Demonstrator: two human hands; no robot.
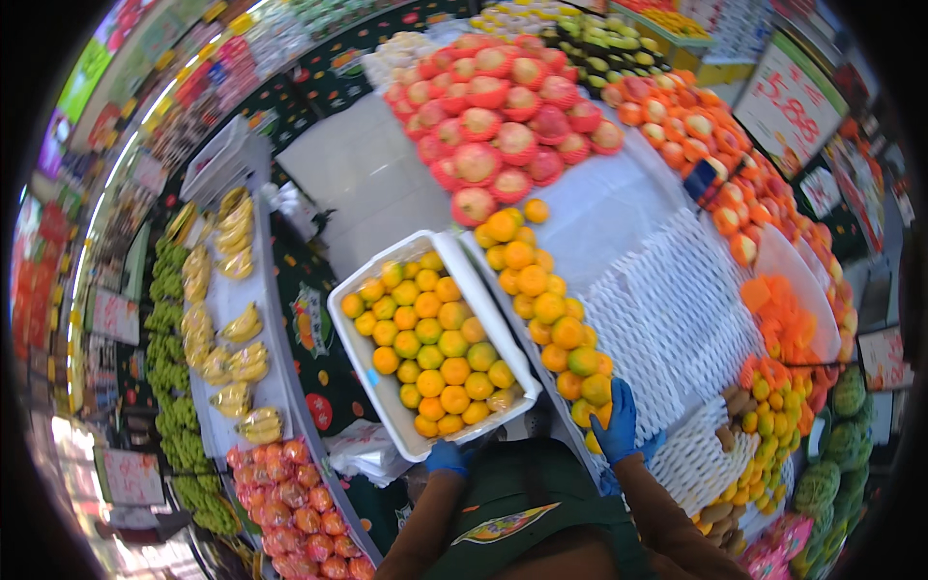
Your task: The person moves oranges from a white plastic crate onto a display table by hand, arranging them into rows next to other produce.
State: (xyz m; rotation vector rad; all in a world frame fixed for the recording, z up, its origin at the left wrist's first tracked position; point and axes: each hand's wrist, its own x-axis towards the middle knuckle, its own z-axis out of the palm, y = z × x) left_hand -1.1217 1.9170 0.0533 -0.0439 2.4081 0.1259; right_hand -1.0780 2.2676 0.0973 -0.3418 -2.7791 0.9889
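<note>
A white foam crate (362, 377) full of orange and yellow-green mandarins (428, 319) stands in front of me, beside the display table's edge. At the crate's near rim is my left hand (445, 458) in a blue glove; its fingers are mostly hidden, so its grip is unclear. My right hand (618, 429), also blue-gloved, rests over a mandarin (603, 415) at the near end of a stacked row of mandarins (549, 308) along the table edge. The fingers curve round that fruit. White foam netting (667, 319) lies to the right of the row.
Pomegranates in pink foam nets (500, 123) are piled beyond the row. Peach-coloured fruit (696, 145) and a price sign (790, 101) stand at the right. Wrapped bananas (243, 322) and bagged red fruit (290, 507) lie on the left stand. Plastic bags (366, 449) sit beside the crate.
</note>
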